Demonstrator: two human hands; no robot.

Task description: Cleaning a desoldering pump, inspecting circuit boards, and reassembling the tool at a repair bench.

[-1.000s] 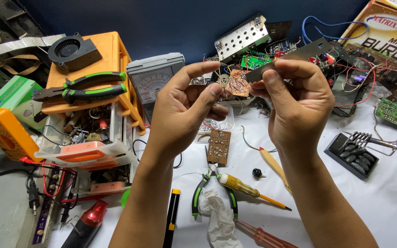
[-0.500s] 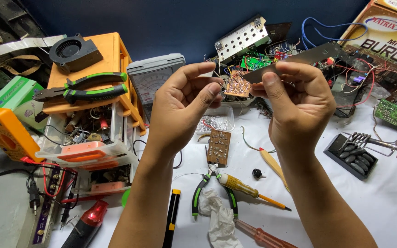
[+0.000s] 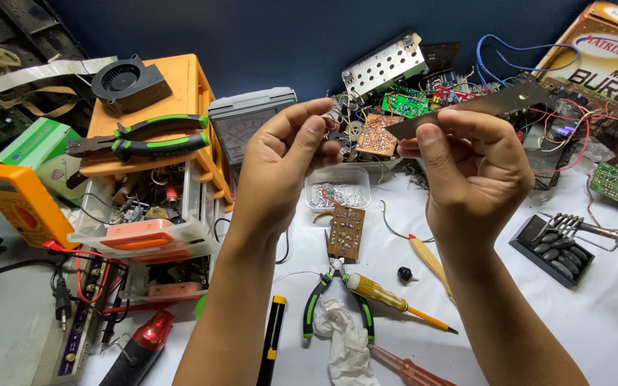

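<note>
I hold both hands up over the white table, fingertips facing each other. My left hand (image 3: pixel 284 168) pinches a small metal part with thin wire leads (image 3: pixel 335 116) between thumb and fingers. My right hand (image 3: pixel 477 168) grips one end of a long, dark, flat metal strip (image 3: pixel 498 105), which slants up to the right. A small gap separates the part from the near end of the strip. A brown circuit board (image 3: pixel 377 137) lies in the clutter behind the gap.
An orange drawer box (image 3: pixel 187 93) at left carries green-handled pliers (image 3: pixel 144 139) and a black fan (image 3: pixel 129 82). Below my hands lie a clear parts box (image 3: pixel 337 193), a brown perforated board (image 3: pixel 345 232), small pliers (image 3: pixel 337 307), a yellow screwdriver (image 3: pixel 388 297) and a soldering iron (image 3: pixel 609 232) at right.
My hands have drawn slightly apart. The left hand has shifted left with the small part, away from the end of the strip, and the right hand sits a little lower.
</note>
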